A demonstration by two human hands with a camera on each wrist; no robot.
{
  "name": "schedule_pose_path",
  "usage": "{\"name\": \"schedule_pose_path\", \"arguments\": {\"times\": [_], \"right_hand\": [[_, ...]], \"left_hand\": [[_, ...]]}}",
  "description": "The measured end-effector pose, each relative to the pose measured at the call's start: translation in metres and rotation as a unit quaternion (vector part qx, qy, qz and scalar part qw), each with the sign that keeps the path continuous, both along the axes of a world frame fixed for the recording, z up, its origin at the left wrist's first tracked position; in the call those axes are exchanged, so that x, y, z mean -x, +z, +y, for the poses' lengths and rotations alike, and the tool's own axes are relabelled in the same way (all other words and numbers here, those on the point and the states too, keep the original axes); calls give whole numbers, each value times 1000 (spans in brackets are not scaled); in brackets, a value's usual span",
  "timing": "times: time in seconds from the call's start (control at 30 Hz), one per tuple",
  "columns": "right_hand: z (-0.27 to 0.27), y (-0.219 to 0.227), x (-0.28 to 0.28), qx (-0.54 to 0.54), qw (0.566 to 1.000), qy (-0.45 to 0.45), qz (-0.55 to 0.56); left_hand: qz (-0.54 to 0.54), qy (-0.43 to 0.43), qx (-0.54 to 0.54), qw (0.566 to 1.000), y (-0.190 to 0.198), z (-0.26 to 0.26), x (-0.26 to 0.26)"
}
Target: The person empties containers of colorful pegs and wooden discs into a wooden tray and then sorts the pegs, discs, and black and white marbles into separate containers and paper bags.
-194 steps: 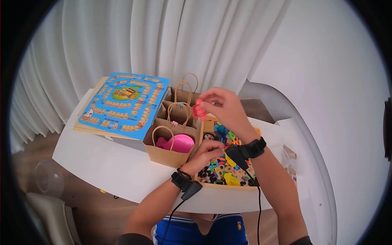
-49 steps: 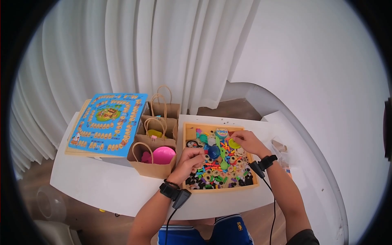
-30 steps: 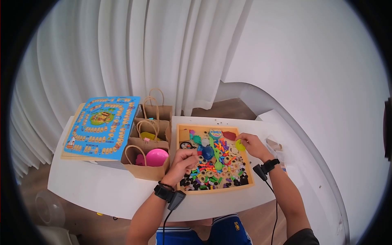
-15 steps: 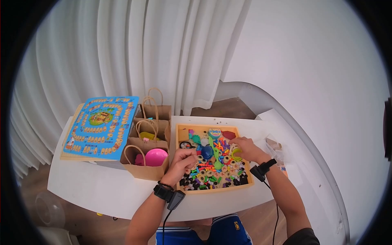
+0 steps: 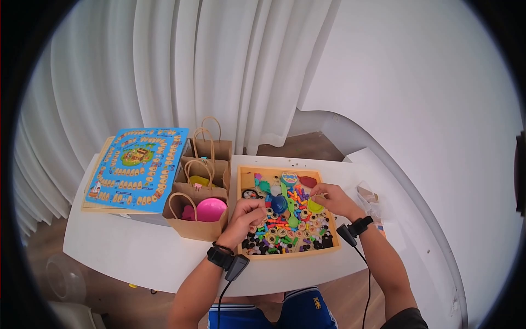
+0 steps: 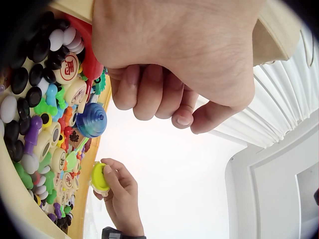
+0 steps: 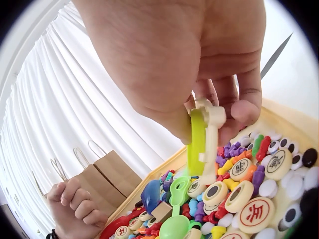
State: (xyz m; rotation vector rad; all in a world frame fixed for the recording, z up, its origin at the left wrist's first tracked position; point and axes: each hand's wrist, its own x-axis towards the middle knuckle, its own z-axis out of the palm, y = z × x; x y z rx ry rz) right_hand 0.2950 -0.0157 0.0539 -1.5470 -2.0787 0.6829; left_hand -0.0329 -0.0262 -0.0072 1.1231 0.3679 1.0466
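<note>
My right hand [image 5: 337, 202] pinches a lime-green round piece [image 5: 315, 206] above the right side of the wooden tray [image 5: 296, 254]. In the right wrist view a cream plastic part [image 7: 213, 139] sits against that round piece. My left hand [image 5: 245, 218] is loosely curled at the tray's left side, with nothing seen in its fingers. Below lie several xiangqi discs [image 7: 255, 212], black and white stones, coloured pegs, a light green spoon [image 7: 175, 226] and a translucent blue spinning-top-like piece [image 6: 92, 120]. A red piece [image 6: 89, 50] shows near the left hand.
Several brown paper bags [image 5: 192, 230] with twisted handles stand left of the tray; the nearest holds pink pieces [image 5: 211, 210]. Farther left lies a blue game board [image 5: 137, 170]. A clear plastic packet [image 5: 368, 198] lies right of the tray. White curtains [image 5: 219, 71] hang behind.
Earlier, my right hand held a red piece over the bags; later it holds the lime-green piece over the tray. Yellow pieces have left the tray, and yellow shows in a bag. The left hand stays put lately.
</note>
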Motion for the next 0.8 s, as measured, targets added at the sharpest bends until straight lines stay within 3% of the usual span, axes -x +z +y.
{"name": "schedule_pose_path", "arguments": {"times": [0.13,0.33,0.4,0.8], "right_hand": [[-2,3,7,-1,1000,9,-1],[-6,10,15,118,992,-29,29],[1,-4,5,90,991,67,68],[-12,13,22,181,973,82,117]], "left_hand": [[8,1,5,1000,4,-2,1],[19,-2,15,1000,8,-4,2],[18,0,14,1000,7,-3,1],[19,2,0,1000,10,-4,2]]}}
